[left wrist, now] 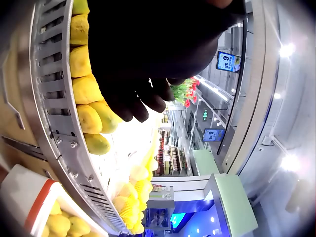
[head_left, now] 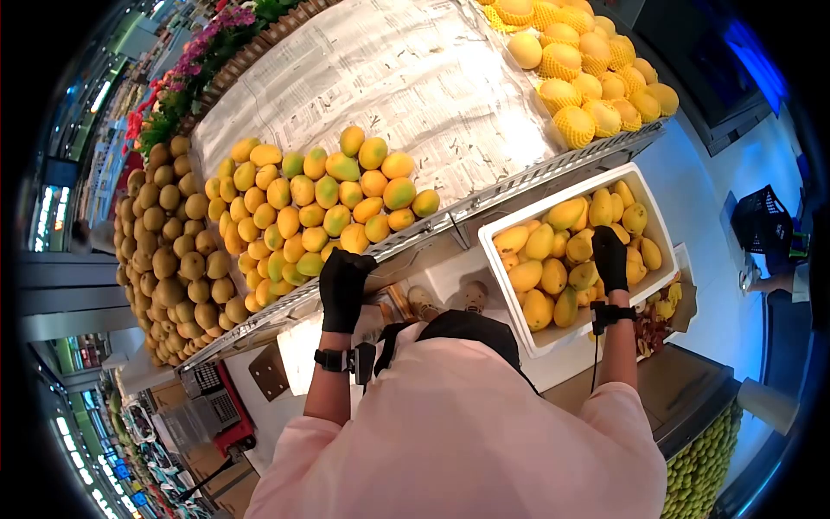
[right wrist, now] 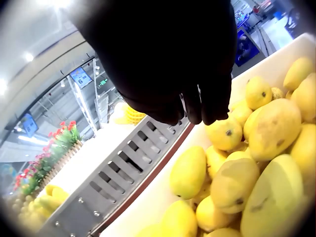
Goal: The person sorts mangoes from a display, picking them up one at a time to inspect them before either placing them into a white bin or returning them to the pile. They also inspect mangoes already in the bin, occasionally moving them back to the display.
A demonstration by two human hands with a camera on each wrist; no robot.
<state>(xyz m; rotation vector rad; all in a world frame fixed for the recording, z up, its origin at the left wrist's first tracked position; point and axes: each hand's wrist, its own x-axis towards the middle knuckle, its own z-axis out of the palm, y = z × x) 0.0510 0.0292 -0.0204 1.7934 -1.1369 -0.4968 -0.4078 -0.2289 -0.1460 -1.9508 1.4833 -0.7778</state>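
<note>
Black gloves cover both hands. My left hand (head_left: 344, 290) is at the front edge of the display, beside the nearest mangoes (head_left: 354, 238); in the left wrist view its fingers (left wrist: 140, 101) hang loosely bent with nothing visible in them. My right hand (head_left: 610, 259) is over a white foam box (head_left: 510, 304) filled with yellow mangoes (head_left: 538, 310). In the right wrist view the fingers (right wrist: 207, 106) point down, tips close above or on a mango (right wrist: 225, 133); contact is unclear. The palm sides of both hands are hidden.
A slotted metal rail (head_left: 519, 183) edges the paper-lined display (head_left: 372, 78). Brown round fruit (head_left: 169, 251) lies at its left, net-wrapped yellow fruit (head_left: 575, 127) at its right. A red-and-grey scale (head_left: 226, 406) stands lower left, and a cardboard box (head_left: 683, 303) adjoins the foam box.
</note>
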